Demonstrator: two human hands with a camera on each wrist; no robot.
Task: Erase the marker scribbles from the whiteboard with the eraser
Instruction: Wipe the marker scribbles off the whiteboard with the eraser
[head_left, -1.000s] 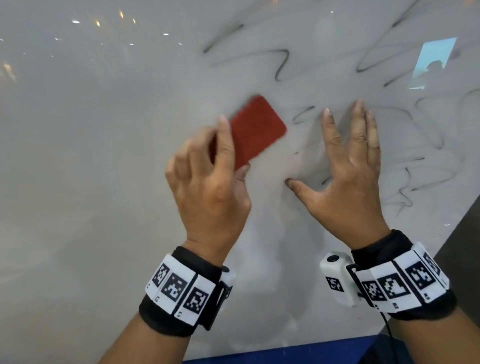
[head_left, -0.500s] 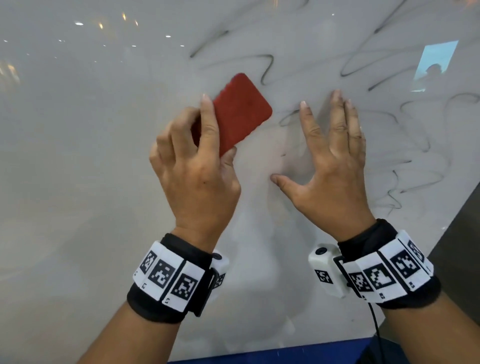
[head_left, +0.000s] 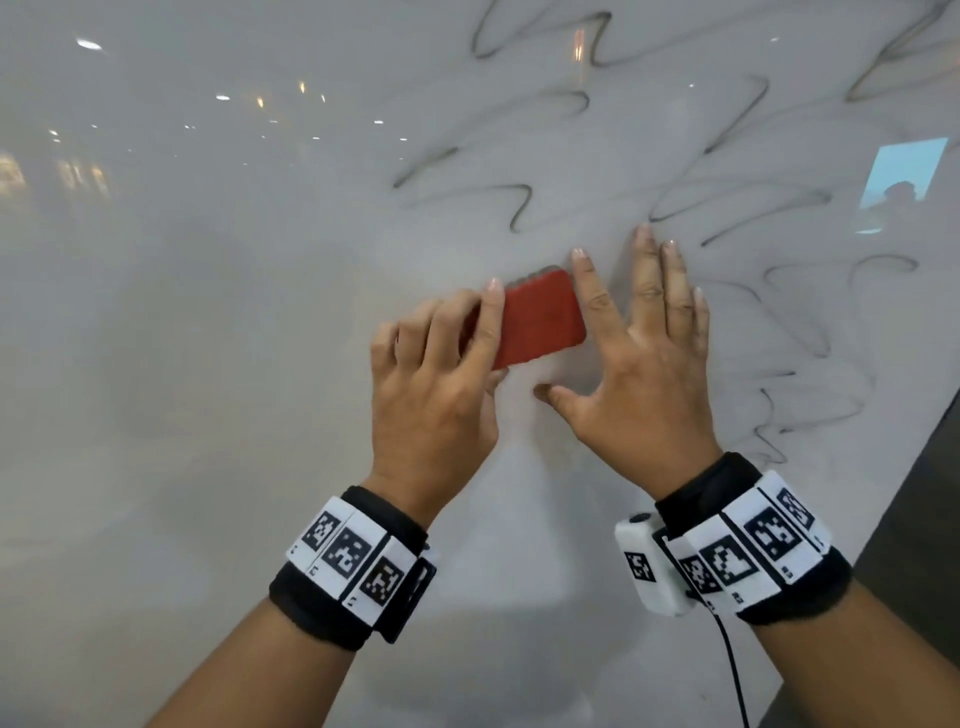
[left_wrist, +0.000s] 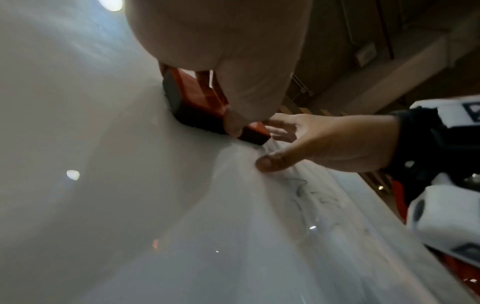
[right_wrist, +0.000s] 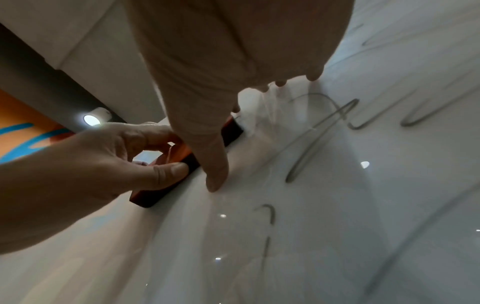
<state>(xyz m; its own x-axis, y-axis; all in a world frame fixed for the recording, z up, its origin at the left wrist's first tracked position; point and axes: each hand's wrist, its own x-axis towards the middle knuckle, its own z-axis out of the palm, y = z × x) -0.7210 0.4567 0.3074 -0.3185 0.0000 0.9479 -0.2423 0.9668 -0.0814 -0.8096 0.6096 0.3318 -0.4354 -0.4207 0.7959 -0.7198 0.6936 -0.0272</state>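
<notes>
A red eraser (head_left: 540, 321) with a dark felt underside lies flat against the whiteboard (head_left: 208, 364). My left hand (head_left: 441, 374) grips its left end, index finger along the top edge and thumb below; the right wrist view shows that eraser (right_wrist: 166, 185) pinched the same way. My right hand (head_left: 644, 364) rests flat on the board with fingers straight and spread, its index finger right beside the eraser's right edge. Black marker scribbles (head_left: 519, 208) wind across the upper and right parts of the board. The left wrist view shows the eraser (left_wrist: 192, 107) under my palm.
The board's right edge (head_left: 914, 467) runs diagonally at the lower right, with a dark surface beyond it. A cable (head_left: 737, 675) hangs from my right wristband. Ceiling lights reflect in the board's upper left.
The eraser has swung from tilted up-right to lying nearly level and moved right, up against my right index finger. The view has shifted, so more scribbles show above.
</notes>
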